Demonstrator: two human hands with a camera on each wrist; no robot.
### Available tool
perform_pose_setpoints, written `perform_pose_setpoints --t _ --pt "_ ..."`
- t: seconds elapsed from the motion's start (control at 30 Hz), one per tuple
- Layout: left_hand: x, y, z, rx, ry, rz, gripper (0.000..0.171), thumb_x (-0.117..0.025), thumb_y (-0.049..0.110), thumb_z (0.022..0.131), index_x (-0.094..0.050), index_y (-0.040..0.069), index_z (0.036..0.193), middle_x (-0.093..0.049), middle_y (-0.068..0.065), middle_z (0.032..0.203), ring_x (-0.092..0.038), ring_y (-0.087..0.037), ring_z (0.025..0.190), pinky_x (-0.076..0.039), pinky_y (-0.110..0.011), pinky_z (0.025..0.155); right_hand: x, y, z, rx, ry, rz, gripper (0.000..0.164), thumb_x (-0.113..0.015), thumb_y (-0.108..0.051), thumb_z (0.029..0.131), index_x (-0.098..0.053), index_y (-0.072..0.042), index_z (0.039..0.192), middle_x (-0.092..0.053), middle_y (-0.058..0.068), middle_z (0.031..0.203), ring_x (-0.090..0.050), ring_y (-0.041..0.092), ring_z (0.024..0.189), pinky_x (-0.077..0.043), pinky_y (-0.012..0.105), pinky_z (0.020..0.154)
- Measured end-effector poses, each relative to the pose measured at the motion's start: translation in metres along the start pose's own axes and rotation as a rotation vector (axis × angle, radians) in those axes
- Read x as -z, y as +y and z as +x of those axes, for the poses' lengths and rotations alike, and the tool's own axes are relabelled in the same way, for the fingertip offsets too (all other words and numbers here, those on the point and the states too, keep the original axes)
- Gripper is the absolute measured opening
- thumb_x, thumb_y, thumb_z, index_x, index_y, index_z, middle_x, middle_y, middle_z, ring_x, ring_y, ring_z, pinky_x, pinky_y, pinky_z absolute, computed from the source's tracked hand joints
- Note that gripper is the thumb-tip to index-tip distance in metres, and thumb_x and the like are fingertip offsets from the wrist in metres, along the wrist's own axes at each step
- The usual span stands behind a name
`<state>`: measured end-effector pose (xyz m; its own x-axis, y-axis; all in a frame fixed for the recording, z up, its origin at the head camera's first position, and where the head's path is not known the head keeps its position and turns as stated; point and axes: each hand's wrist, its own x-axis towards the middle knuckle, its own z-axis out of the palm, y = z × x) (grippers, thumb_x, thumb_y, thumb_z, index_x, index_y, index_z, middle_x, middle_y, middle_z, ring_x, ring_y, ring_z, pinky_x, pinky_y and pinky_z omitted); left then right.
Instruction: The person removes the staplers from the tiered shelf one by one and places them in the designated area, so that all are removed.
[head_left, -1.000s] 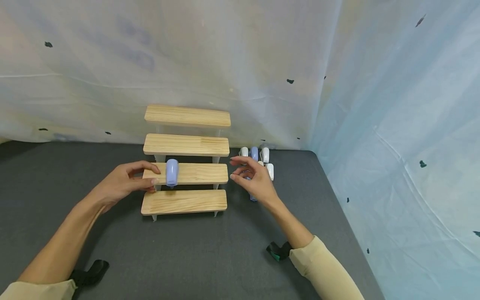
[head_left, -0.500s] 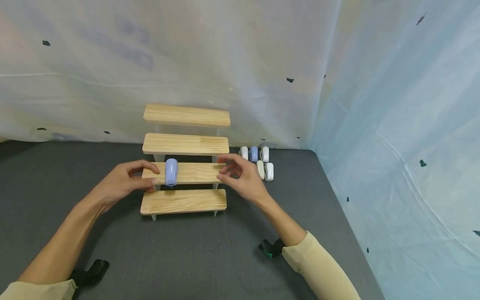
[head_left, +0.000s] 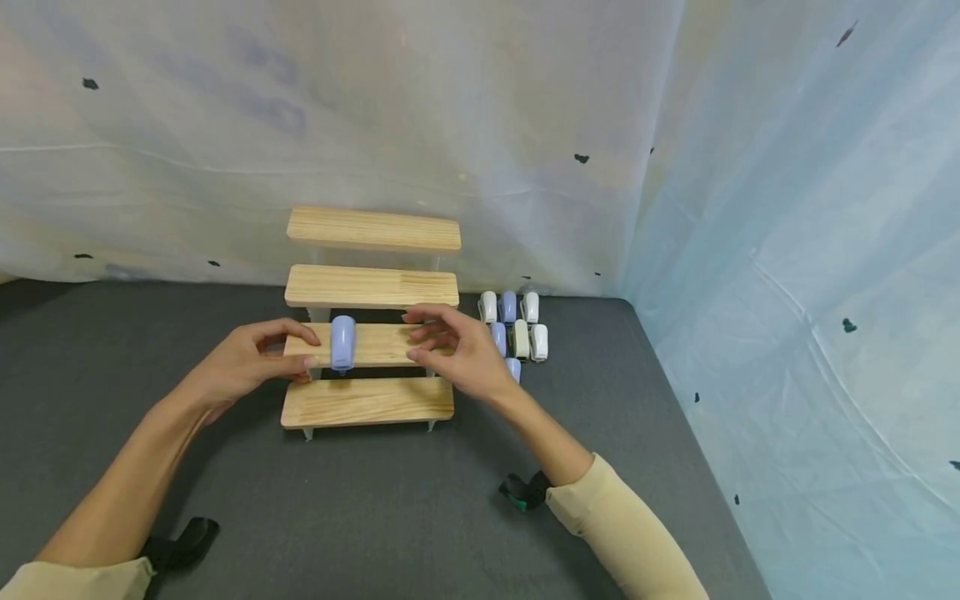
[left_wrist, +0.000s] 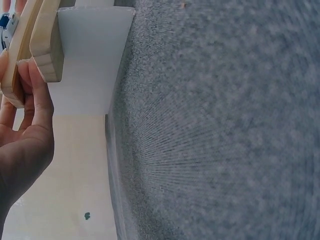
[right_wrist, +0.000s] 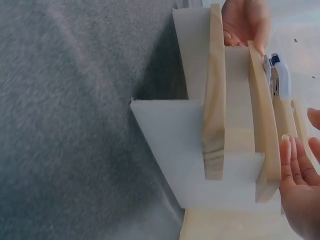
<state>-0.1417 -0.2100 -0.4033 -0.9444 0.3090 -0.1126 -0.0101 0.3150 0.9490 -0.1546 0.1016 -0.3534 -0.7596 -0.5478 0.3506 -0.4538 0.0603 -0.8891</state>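
A light-blue mini stapler [head_left: 342,343] stands on the second step from the bottom of a wooden stepped display stand [head_left: 367,402], left of that step's middle. My left hand [head_left: 240,360] grips this step's left end, thumb at the front edge and fingers on top. From the left wrist, the same hand [left_wrist: 30,130] pinches the board's end. My right hand [head_left: 461,354] hovers over the step's right part, its fingers loosely curved with nothing in them. In the right wrist view, the stapler [right_wrist: 281,80] shows its metal underside beyond the right hand [right_wrist: 300,195].
Right of the stand, several mini staplers stand in rows on the dark tabletop [head_left: 360,517], including a white one [head_left: 531,308], a cream one [head_left: 520,340] and a blue one [head_left: 507,307]. A pale sheet [head_left: 480,125] hangs behind and along the right side.
My right hand has moved left from beside the stand to over the second step, uncovering staplers behind it. The left hand and the stapler on the step have stayed put.
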Motion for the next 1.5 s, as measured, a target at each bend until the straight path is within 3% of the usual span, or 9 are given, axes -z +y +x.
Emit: perform_pose_setpoints --t 0.2,0.47,0.77,1.13,1.5 --pt "0.001 0.000 0.001 -0.002 -0.013 -0.003 0.042 -0.072 0.026 0.094 -0.058 0.002 0.124 -0.045 -0.020 0.136 -0.069 -0.026 0.087 -0.057 -0.039 0.078 -0.006 0.015 0.005 0.014 -0.010 -0.011 0.048 -0.070 0.008 0.088 -0.052 0.009 0.133 -0.059 0.028 0.126 -0.062 0.042 0.108 -0.054 0.045 0.088" --pt "0.002 0.001 0.001 0.006 -0.008 -0.002 0.041 -0.072 0.026 0.093 -0.057 0.001 0.123 -0.048 -0.019 0.128 -0.069 -0.025 0.085 -0.057 -0.039 0.076 -0.013 0.034 0.012 0.034 -0.026 -0.004 0.052 -0.074 0.001 0.088 -0.053 0.000 0.135 -0.061 0.019 0.128 -0.063 0.031 0.112 -0.053 0.036 0.092" --pt "0.002 0.001 0.000 0.006 -0.010 -0.019 0.042 -0.073 0.026 0.093 -0.058 0.001 0.124 -0.047 -0.019 0.133 -0.069 -0.024 0.086 -0.057 -0.039 0.076 -0.024 0.032 0.019 0.034 -0.062 -0.104 0.054 -0.076 -0.005 0.088 -0.053 -0.001 0.137 -0.062 0.016 0.130 -0.064 0.022 0.113 -0.052 0.028 0.093" --pt "0.000 0.002 -0.002 -0.020 -0.020 -0.057 0.044 -0.072 0.023 0.094 -0.058 0.001 0.129 -0.045 -0.018 0.140 -0.071 -0.027 0.089 -0.058 -0.040 0.080 -0.037 0.020 0.026 -0.049 -0.095 -0.202 0.059 -0.080 -0.013 0.086 -0.053 -0.008 0.139 -0.060 0.006 0.134 -0.059 0.012 0.117 -0.048 0.021 0.094" --pt "0.001 0.000 -0.002 -0.030 -0.029 -0.054 0.044 -0.071 0.023 0.094 -0.058 0.003 0.131 -0.044 -0.017 0.142 -0.071 -0.027 0.089 -0.057 -0.039 0.080 -0.043 0.018 0.031 -0.070 -0.128 -0.308 0.067 -0.081 -0.021 0.085 -0.050 -0.011 0.143 -0.061 0.001 0.133 -0.059 0.006 0.116 -0.046 0.016 0.093"
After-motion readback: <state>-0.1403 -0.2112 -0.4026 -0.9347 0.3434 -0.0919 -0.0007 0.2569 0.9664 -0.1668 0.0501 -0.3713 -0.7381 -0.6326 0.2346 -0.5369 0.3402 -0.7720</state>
